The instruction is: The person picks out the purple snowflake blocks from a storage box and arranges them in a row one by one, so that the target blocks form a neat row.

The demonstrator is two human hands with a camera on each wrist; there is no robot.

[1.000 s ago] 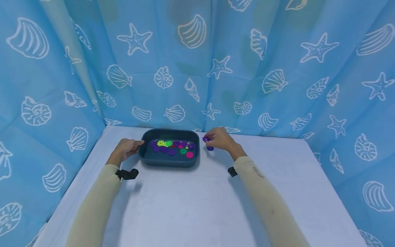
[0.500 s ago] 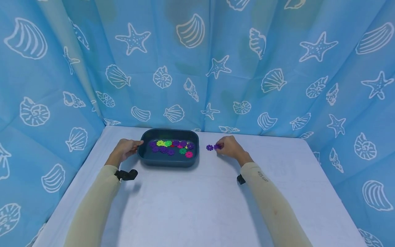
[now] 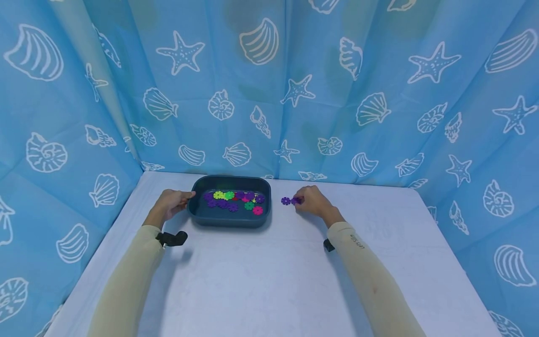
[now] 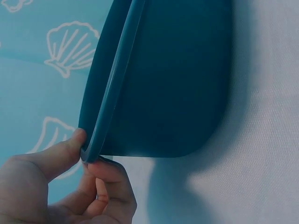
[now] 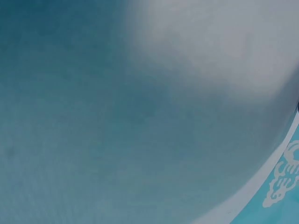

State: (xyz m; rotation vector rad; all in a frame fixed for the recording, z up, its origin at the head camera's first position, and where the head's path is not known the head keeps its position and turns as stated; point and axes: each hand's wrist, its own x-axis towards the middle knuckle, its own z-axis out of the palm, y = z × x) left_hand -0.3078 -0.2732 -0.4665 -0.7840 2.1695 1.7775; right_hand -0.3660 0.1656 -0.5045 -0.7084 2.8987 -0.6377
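Note:
In the head view a dark blue-green plastic basin (image 3: 229,222) holds several flower-shaped building discs in purple, yellow, green, red and pink. My left hand (image 3: 169,202) pinches its left rim; the left wrist view has the thumb on one side of the lip and curled fingers below it. To the right of the basin, a purple flower-shaped disc (image 3: 286,201) lies on the white cloth. Close beside it, my right hand (image 3: 313,202) pinches another purple flower-shaped disc (image 3: 295,201), partly hidden by the fingertips. The right wrist view is blurred and does not contain the hand.
A white cloth (image 3: 252,281) covers the table. Behind it and along both sides hangs a blue curtain (image 3: 269,126) with white shells and starfish, close to the basin's far edge. Each wrist carries a small black camera mount (image 3: 173,238).
My right hand has moved right and slightly toward me with its purple disc, leaving the other purple disc in fuller view on the cloth. My left hand stays at the basin rim.

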